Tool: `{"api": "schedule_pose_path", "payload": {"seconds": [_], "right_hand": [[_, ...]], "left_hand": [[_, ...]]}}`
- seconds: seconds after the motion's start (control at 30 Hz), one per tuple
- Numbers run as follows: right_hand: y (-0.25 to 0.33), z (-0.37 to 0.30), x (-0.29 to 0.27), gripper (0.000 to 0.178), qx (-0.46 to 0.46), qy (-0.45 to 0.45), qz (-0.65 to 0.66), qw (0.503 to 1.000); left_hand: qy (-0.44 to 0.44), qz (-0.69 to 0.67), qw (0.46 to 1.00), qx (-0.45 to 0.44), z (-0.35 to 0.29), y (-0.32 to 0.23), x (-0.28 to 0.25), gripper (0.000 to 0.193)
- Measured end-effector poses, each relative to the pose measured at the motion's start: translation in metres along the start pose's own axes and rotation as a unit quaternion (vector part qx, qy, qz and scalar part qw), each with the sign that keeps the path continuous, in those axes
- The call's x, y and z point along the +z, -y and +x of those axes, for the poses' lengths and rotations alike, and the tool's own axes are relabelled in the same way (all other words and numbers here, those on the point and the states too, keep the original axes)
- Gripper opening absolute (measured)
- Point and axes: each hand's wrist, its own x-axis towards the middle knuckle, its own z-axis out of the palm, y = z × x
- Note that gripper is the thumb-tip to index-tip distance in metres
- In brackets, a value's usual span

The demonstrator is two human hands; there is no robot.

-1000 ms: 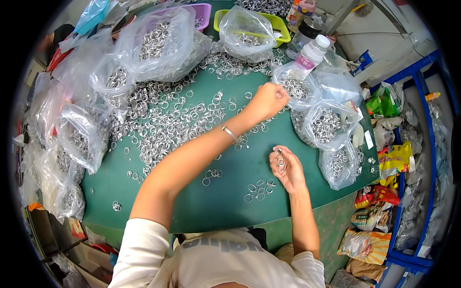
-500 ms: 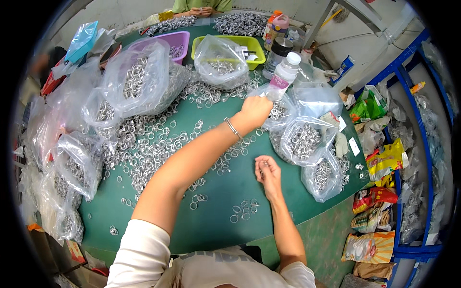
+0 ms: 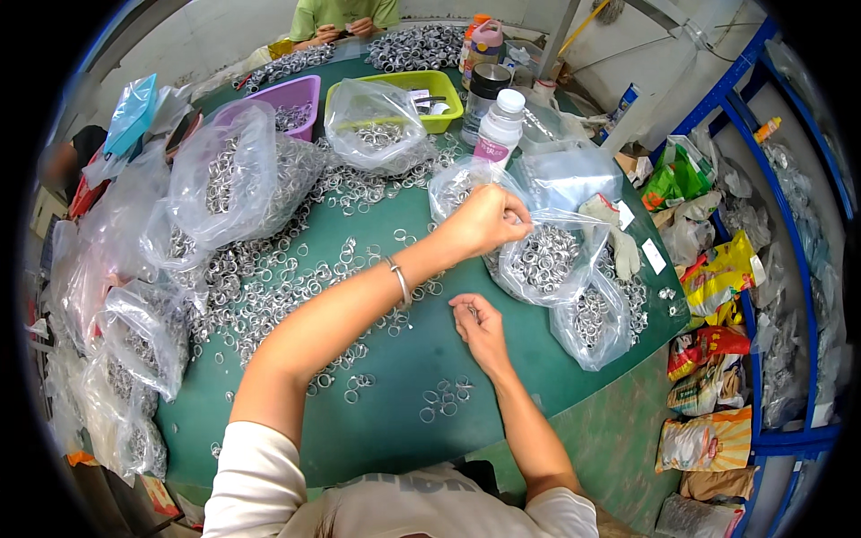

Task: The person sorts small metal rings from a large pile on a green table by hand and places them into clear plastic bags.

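Note:
My left hand (image 3: 487, 220) reaches across to the right, its fingers curled in a pinch over the near edge of a clear plastic bag of silver rings (image 3: 545, 257). What lies between those fingertips is hidden. Lower down, my right hand (image 3: 482, 332) is closed above the green table (image 3: 404, 421), with a bit of silver ring showing at its fingertips. A small group of rings (image 3: 446, 399) lies on the table below it. Left of my hands spreads a broad heap of loose silver rings (image 3: 260, 287).
More ring-filled bags (image 3: 587, 314) stand at the right, others (image 3: 229, 179) at the left. Behind are a purple basket (image 3: 314, 99), a lime-green basket (image 3: 444, 85) and a white bottle (image 3: 500, 130). Across the table a person in green (image 3: 345, 18) handles something small. Blue shelving (image 3: 744, 350) stands right.
My left hand has moved down and toward me, from the bag beside the white bottle to the nearer bag of rings. My right hand stays closed near the same spot. The view has shifted slightly.

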Motion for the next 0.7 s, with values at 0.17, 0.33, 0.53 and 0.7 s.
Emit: {"api": "schedule_pose_path", "payload": {"seconds": [0.17, 0.33, 0.53, 0.7], "right_hand": [[-0.003, 0.001, -0.002, 0.012, -0.012, 0.005, -0.04, 0.999], [0.0, 0.002, 0.005, 0.014, -0.004, 0.0, -0.062, 0.998], [-0.001, -0.003, -0.008, 0.03, 0.023, -0.001, 0.019, 1.0], [0.014, 0.006, 0.008, 0.022, -0.079, -0.012, -0.259, 0.963]], "left_hand": [[0.038, -0.062, 0.997, -0.005, -0.001, 0.001, 0.01, 0.02], [-0.068, 0.099, 0.992, 0.034, -0.01, -0.006, 0.019, 0.025], [-0.136, 0.003, 0.991, 0.009, -0.074, 0.018, -0.02, 0.018], [-0.109, 0.179, 0.968, -0.135, -0.172, 0.064, -0.015, 0.021]]}}
